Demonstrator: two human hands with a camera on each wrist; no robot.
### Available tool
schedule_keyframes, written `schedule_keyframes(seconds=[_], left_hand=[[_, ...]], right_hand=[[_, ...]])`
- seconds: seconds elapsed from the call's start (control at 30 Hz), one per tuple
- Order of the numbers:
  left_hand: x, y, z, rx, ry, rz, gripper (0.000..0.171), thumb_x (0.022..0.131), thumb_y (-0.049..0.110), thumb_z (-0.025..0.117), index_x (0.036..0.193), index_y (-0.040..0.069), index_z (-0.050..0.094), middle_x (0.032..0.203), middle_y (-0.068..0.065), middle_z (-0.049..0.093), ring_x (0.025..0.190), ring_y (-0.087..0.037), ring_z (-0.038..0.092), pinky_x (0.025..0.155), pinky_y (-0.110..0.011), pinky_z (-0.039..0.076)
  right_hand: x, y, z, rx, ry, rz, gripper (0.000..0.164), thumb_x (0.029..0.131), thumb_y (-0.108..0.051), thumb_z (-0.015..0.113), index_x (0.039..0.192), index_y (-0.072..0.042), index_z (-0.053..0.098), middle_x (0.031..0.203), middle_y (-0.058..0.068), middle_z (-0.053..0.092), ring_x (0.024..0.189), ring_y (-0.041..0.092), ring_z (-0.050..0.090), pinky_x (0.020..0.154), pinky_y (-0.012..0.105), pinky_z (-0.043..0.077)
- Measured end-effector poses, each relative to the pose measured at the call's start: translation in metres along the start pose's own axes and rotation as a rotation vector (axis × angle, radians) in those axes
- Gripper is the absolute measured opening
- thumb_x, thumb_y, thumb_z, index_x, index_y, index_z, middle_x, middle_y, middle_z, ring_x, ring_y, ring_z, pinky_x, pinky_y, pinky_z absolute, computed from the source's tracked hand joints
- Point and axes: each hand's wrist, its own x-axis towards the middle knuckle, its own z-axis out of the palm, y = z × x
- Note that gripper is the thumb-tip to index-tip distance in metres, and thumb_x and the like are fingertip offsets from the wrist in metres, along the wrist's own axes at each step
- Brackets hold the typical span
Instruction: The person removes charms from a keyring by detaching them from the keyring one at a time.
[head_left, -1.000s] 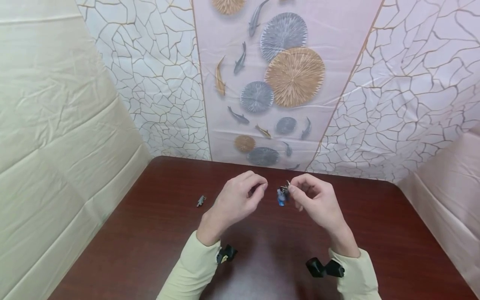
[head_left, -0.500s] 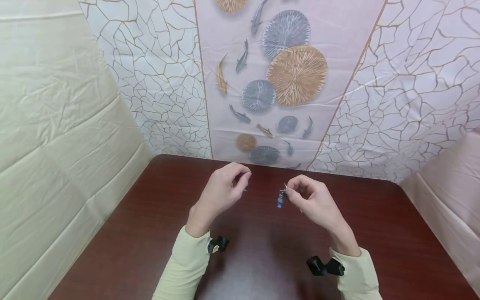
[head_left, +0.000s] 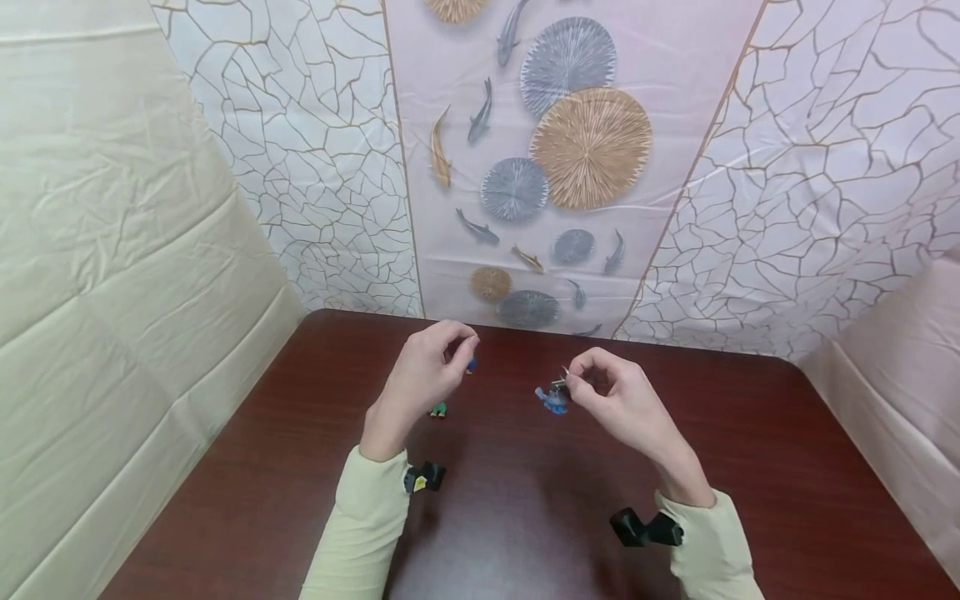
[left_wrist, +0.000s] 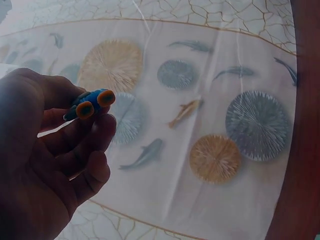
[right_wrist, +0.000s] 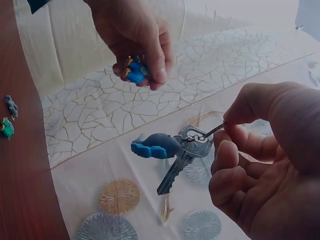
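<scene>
pinching a small blue toy (left_wrist: 91,103) above the table (head_left: 510,517), the left hand (head_left: 422,371) hangs apart from the right hand (head_left: 622,404), which pinches a metal ring (right_wrist: 216,130) carrying a key (right_wrist: 183,160) and a grey-blue figure (right_wrist: 159,145) — likely mid-unstringing, so the small blue toy probably needs setting down.

Blue charm (head_left: 553,402) at right hand (head_left: 626,408) above reddish-brown table (head_left: 525,517)

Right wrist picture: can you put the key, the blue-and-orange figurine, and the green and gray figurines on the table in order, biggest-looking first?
1. Key
2. Blue-and-orange figurine, partly covered by the left hand
3. Green figurine and gray figurine: too alike to rank
</scene>
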Motion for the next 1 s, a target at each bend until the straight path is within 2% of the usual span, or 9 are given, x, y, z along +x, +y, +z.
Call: schedule_keyframes(seconds=[0.23, 0.47, 0.57, 0.77, 1.0], left_hand=[[-0.001, -0.012, 0.009, -0.003, -0.092, -0.107, 0.010, 0.094, 0.014, 0.061, 0.092, 0.011, 0.070, 0.080, 0.002, 0.065, 0.061, -0.008, 0.053, 0.065, -0.026, 0.048], [-0.003, -0.026, 0.027, 0.020, -0.199, -0.193, 0.012, 0.095, 0.017, 0.059, 0.094, 0.012, 0.070, 0.081, 0.002, 0.067, 0.065, -0.009, 0.058, 0.067, -0.027, 0.049], [-0.004, -0.032, 0.036, 0.034, -0.244, -0.211, 0.014, 0.096, 0.018, 0.058, 0.096, 0.010, 0.070, 0.084, 0.001, 0.068, 0.068, -0.009, 0.059, 0.069, -0.028, 0.050], [-0.007, -0.039, 0.049, 0.043, -0.318, -0.242, 0.014, 0.098, 0.020, 0.057, 0.098, 0.011, 0.068, 0.083, 0.002, 0.067, 0.065, -0.005, 0.061, 0.067, -0.027, 0.050], [-0.008, -0.042, 0.056, 0.047, -0.352, -0.253, 0.017, 0.099, 0.020, 0.056, 0.101, 0.009, 0.069, 0.082, 0.000, 0.066, 0.064, -0.005, 0.059, 0.066, -0.027, 0.049]], right_hand=[[0.001, 0.002, 0.000, 0.006, 0.024, 0.007, 0.003, 0.088, -0.010, 0.066, 0.088, -0.009, 0.063, 0.071, 0.001, 0.061, 0.054, 0.006, 0.051, 0.050, 0.024, 0.040], [0.003, 0.005, 0.000, -0.056, 0.044, 0.013, 0.006, 0.085, -0.008, 0.067, 0.086, -0.013, 0.064, 0.069, 0.000, 0.062, 0.055, 0.006, 0.053, 0.052, 0.023, 0.041], [0.004, 0.007, 0.001, -0.090, 0.058, 0.010, 0.008, 0.083, -0.008, 0.066, 0.085, -0.015, 0.063, 0.069, -0.001, 0.061, 0.057, 0.006, 0.053, 0.052, 0.023, 0.042], [0.004, 0.011, 0.001, -0.135, 0.085, 0.004, 0.010, 0.083, -0.007, 0.066, 0.086, -0.016, 0.063, 0.068, -0.002, 0.061, 0.057, 0.007, 0.053, 0.052, 0.023, 0.042], [0.006, 0.012, 0.000, -0.146, 0.119, -0.007, 0.014, 0.081, -0.004, 0.065, 0.090, -0.014, 0.064, 0.073, -0.001, 0.063, 0.061, 0.006, 0.053, 0.054, 0.022, 0.042]])
